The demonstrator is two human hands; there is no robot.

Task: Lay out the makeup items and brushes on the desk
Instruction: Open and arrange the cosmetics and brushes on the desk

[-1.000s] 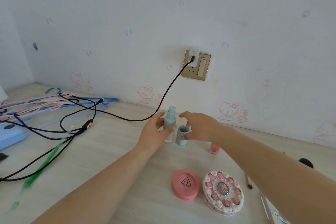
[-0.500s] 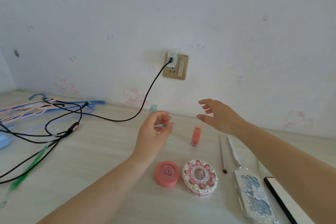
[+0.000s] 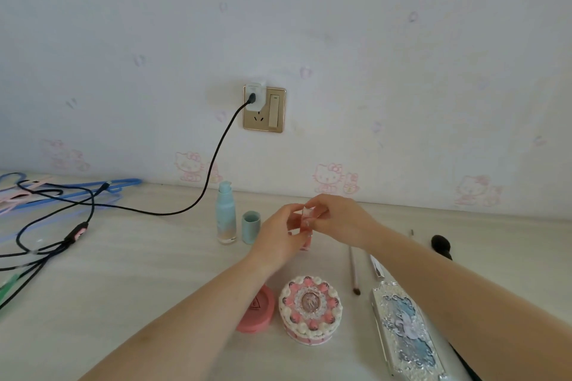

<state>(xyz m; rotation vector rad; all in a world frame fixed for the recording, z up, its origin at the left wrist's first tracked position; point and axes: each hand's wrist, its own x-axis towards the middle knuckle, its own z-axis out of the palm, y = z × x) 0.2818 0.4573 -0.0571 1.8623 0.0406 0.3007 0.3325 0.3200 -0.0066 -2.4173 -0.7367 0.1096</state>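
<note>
Pink lip-gloss tube (image 3: 305,219) btwn both hands

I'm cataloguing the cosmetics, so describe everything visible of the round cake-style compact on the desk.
The cake-style compact is a round, fairly thick case that looks like plastic, with pink sides, a rim of white cream-like swirls alternating with pink dots, and a lacy oval medallion in the middle of its lid. It lies flat and shut on the pale wood desk, close beside the pink round compact on its left. Neither hand touches it.

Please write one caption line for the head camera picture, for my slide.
Both hands, left hand and right hand, hold a small pink bottle above the desk, among makeup items.
</note>
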